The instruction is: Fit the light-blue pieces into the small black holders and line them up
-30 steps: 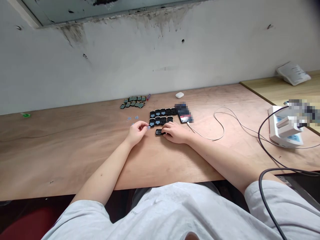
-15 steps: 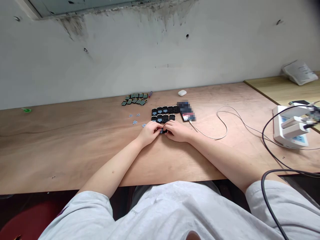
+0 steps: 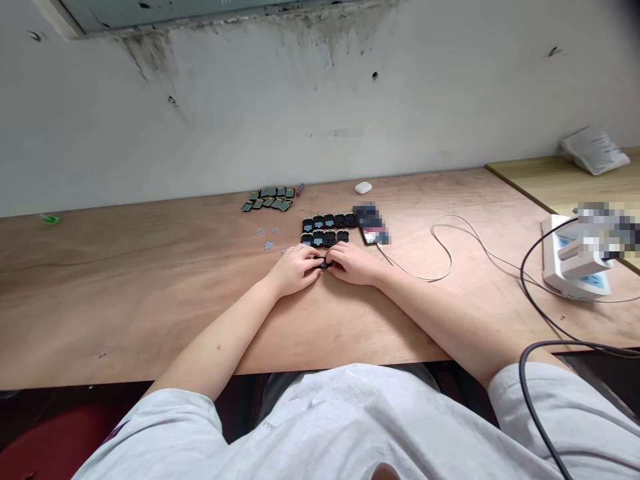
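Note:
My left hand (image 3: 296, 268) and my right hand (image 3: 354, 262) meet on the wooden table (image 3: 150, 293), fingers closed together around one small black part (image 3: 325, 263) that mostly hides between them. Just beyond my fingers lie two rows of similar black parts (image 3: 327, 229), some with a blue-grey inset. Farther back sits a cluster of green-grey flat chips (image 3: 270, 199). Several tiny pale blue pieces (image 3: 269, 239) lie left of my left hand.
A phone (image 3: 373, 227) with a white cable (image 3: 440, 257) lies right of the black parts. A white earbud case (image 3: 363, 188) sits near the wall. A white power strip (image 3: 575, 263) with plugs and a black cable (image 3: 530, 373) are at the right.
My left hand moved right from the pale blue pieces to join my right hand on the small black part. The view shifted slightly.

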{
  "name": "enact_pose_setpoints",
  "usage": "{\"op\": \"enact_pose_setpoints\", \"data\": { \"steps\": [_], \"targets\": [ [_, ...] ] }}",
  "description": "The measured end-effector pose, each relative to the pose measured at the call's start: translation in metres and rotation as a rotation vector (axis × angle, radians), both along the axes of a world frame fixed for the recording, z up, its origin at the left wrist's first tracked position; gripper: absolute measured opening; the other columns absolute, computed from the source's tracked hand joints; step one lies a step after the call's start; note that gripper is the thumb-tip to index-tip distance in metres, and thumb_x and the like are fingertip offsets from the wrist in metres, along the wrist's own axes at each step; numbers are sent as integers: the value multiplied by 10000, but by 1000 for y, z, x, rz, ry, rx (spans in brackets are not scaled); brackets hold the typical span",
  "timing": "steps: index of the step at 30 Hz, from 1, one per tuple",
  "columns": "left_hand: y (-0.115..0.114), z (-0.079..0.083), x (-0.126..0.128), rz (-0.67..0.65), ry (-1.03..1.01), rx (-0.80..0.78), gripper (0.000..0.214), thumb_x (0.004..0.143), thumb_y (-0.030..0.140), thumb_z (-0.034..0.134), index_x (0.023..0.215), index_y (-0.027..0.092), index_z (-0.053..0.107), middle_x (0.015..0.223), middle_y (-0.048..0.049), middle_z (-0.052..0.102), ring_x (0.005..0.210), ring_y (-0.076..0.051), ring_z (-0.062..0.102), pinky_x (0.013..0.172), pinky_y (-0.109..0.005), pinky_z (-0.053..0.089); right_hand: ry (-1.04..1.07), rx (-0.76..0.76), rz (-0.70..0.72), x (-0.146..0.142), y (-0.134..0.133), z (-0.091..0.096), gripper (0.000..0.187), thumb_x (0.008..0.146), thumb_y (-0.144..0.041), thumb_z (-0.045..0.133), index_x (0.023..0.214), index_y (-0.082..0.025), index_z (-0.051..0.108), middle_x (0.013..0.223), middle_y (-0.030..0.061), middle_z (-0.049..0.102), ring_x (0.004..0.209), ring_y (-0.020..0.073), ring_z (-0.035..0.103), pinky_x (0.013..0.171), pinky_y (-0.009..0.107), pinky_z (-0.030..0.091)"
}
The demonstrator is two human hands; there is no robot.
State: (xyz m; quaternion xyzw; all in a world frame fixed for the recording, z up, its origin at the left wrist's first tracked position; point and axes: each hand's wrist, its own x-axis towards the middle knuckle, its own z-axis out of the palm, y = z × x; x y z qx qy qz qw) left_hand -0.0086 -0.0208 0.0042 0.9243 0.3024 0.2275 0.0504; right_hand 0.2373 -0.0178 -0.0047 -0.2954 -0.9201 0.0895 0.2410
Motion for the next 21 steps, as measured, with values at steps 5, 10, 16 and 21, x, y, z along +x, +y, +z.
{"op": "enact_pose_setpoints", "data": {
  "steps": [5,10,16,21],
  "targets": [
    [-2,5,-1,-34,20,-35,285,957,275,628,1207,299,760,1299,-91,677,1209,-292,582,1066,-519,498,14,-14,0,1,1,0,95,938,-179,647,1031,-191,666,1084,97,705,1020,250,610,906,380,474],
    [0,1,-7,-36,-21,-57,300,975,251,597,1227,295,753,1276,-90,696,1192,-275,593,1050,-500,514,10,-19,-9,1,0,1,79,933,-182,660,1010,-196,669,1069,91,710,1004,248,611,900,380,474],
    [8,-7,-7,-48,-68,-54,248,1002,253,568,1136,276,775,1241,-79,727,1120,-251,625,999,-468,532,6,-1,-17,1,0,0,83,949,-200,656,1030,-186,663,1080,96,707,1037,256,608,908,380,481],
    [-1,1,-4,-9,44,-26,296,993,278,577,1239,295,741,1358,-81,675,1271,-310,540,1075,-535,474,24,18,-33,1,2,-2,104,931,-173,655,1033,-175,677,1071,102,697,1010,250,603,900,376,485]
  ]
}}
